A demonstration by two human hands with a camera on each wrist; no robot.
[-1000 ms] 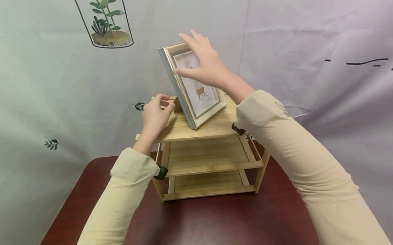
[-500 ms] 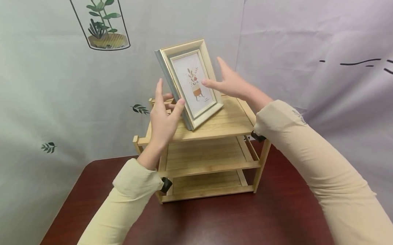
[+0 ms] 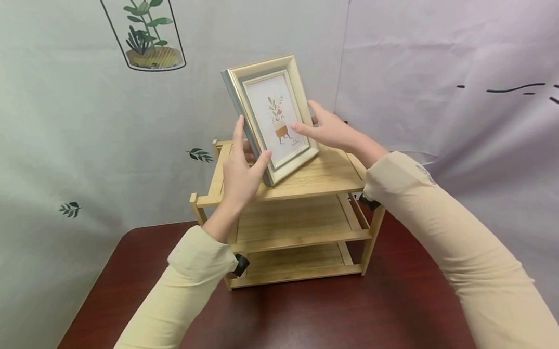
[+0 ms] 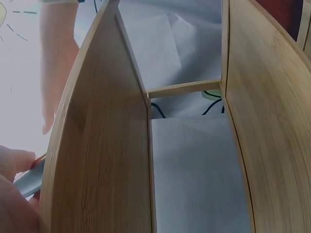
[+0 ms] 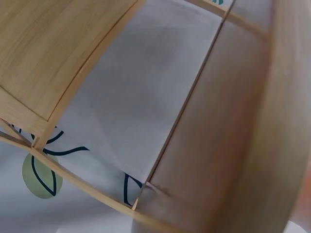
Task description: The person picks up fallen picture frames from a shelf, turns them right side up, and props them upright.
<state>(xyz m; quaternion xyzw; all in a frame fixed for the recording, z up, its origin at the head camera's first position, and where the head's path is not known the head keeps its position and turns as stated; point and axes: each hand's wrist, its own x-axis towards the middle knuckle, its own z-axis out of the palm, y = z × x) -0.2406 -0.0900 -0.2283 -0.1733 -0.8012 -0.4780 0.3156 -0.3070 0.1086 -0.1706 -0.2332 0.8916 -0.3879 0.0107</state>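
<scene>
A cream picture frame [image 3: 279, 117] with a plant print stands tilted on the top shelf of a wooden rack [image 3: 328, 175] in the head view. My left hand [image 3: 242, 171] holds its lower left edge, thumb toward the front and index finger along the side. In the left wrist view, the frame's grey edge [image 4: 30, 182] shows between the fingers of that hand. My right hand [image 3: 331, 128] grips the right edge, with its thumb over the front and the other fingers partly hidden behind. The right wrist view shows mostly shelf boards.
The rack has two lower shelves [image 3: 293, 223] and stands on a dark red table [image 3: 309, 319]. Behind it hangs a pale cloth backdrop [image 3: 419, 43] with printed plants. A raised corner post [image 3: 193, 198] sticks up at the rack's front left.
My right hand has come down from the frame's top to its right edge. My left hand has moved right from behind the frame onto its left edge. The frame has barely shifted.
</scene>
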